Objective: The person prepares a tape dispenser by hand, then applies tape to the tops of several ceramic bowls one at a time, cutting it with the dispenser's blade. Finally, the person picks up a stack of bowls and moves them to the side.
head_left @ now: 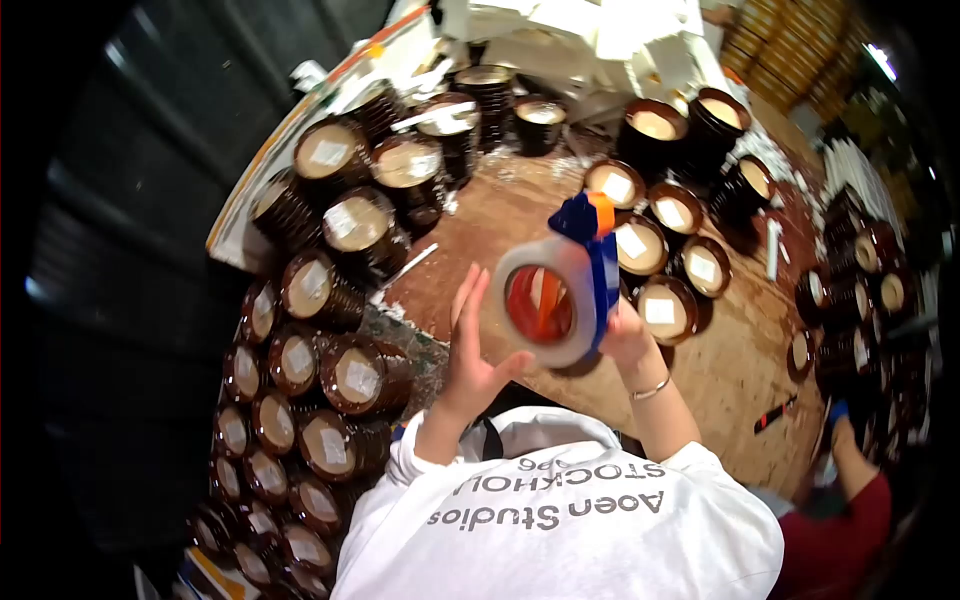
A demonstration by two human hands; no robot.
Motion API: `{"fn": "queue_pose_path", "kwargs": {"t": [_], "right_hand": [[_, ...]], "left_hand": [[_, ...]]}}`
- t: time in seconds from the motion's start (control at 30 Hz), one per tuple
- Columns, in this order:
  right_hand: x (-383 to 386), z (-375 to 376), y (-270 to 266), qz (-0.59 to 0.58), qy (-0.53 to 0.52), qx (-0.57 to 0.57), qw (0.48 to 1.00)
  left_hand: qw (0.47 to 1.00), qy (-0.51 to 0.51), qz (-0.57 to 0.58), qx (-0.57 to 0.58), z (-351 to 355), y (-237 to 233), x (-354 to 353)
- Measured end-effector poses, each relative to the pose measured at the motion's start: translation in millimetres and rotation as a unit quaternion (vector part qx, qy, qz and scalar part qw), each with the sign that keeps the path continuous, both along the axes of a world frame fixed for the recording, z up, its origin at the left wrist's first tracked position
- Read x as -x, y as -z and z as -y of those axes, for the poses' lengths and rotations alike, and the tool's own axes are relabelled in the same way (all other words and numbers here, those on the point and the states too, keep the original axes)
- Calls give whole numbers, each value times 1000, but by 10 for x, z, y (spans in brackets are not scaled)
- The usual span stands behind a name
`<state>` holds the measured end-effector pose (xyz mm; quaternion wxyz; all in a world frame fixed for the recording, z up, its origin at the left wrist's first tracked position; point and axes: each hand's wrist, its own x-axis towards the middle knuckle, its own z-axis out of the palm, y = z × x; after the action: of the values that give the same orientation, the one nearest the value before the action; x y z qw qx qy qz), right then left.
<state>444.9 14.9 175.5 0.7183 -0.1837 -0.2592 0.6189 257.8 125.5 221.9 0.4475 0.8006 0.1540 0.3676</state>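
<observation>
My right hand (627,338) grips a blue tape dispenser (606,270) with an orange part at its top, held up above the table. A wide roll of clear tape (503,310) sits in it, its red inner core facing me. Left of the roll, my left hand (474,358) is raised with its fingers stretched and thumb apart, holding nothing. Just beyond my right hand stand several brown pots or stacked dishes with cream-coloured tops and white labels, one of them a labelled pot (665,310).
Stacked brown pots (360,380) crowd the left side, with more stacks (652,125) at the back. White foam pieces (560,40) pile up behind. A red-and-black cutter (775,413) lies on the wooden table (720,400). At right, another person's red sleeve (850,525) reaches toward further pots.
</observation>
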Motion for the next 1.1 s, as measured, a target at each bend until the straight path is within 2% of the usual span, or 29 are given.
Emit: {"fn": "queue_pose_path", "kwargs": {"t": [0.07, 0.1, 0.13, 0.17, 0.23, 0.3, 0.37, 0.4, 0.43, 0.5, 0.53, 0.57, 0.67, 0.7, 0.77, 0.8, 0.83, 0.93, 1.0, 1.03, 1.1], "right_hand": [[116, 350, -24, 36, -36, -22, 998], [209, 493, -146, 46, -6, -12, 999], [266, 617, -194, 38, 19, -8, 999], [317, 732, -203, 30, 43, -4, 999], [407, 962, -170, 24, 58, -23, 998], [427, 1181, -126, 22, 58, -42, 997], [444, 1423, -54, 82, 64, -44, 994], [428, 1400, -151, 103, 40, -95, 989], [457, 1500, -198, 101, 45, -92, 990], [424, 1644, -276, 37, 35, -74, 996], [377, 1678, -139, 24, 21, -127, 991], [351, 1754, -152, 25, 19, -130, 991], [245, 1982, -291, 18, 76, -24, 997], [170, 2014, -346, 26, 37, -43, 998], [230, 2091, -438, -40, 114, -51, 991], [216, 2154, -375, -59, 79, -14, 995], [86, 2197, -217, 28, 54, -21, 998], [-38, 2369, 43, 38, 53, -54, 996], [-125, 2471, 129, 220, 0, 21, 975], [-138, 2482, 124, 222, 2, 20, 975], [-72, 2520, 124, 42, 51, -21, 998]], "left_hand": [[981, 129, 23, 144, 8, -44, -200], [951, 201, 14, 236, 32, -87, -279], [894, 285, 31, 345, 16, -70, -347], [886, 308, 21, 347, 7, -62, -422], [811, 372, -56, 448, 68, -11, -539], [790, 419, -51, 445, 210, 70, -617], [744, 442, -74, 496, 380, 174, -647], [723, 465, -61, 507, 477, 139, -690], [720, 467, -64, 510, 579, 104, -691], [798, 465, -60, 379, 733, -15, -750], [815, 467, -79, 334, 796, -97, -768], [841, 459, -94, 269, 851, -158, -781], [863, 451, -86, 210, 1027, -289, -841], [867, 444, -85, 210, 1073, -323, -874], [866, 456, -60, 194, 1154, -370, -916], [863, 465, -54, 189, 1196, -405, -944], [865, 460, -61, 192, 1229, -438, -972], [852, 507, -29, 127, 1303, -465, -1084], [841, 518, -31, 153, 1358, -441, -1121], [831, 527, -31, 178, 1369, -425, -1147], [815, 542, -34, 204, 1382, -308, -1180]]}}
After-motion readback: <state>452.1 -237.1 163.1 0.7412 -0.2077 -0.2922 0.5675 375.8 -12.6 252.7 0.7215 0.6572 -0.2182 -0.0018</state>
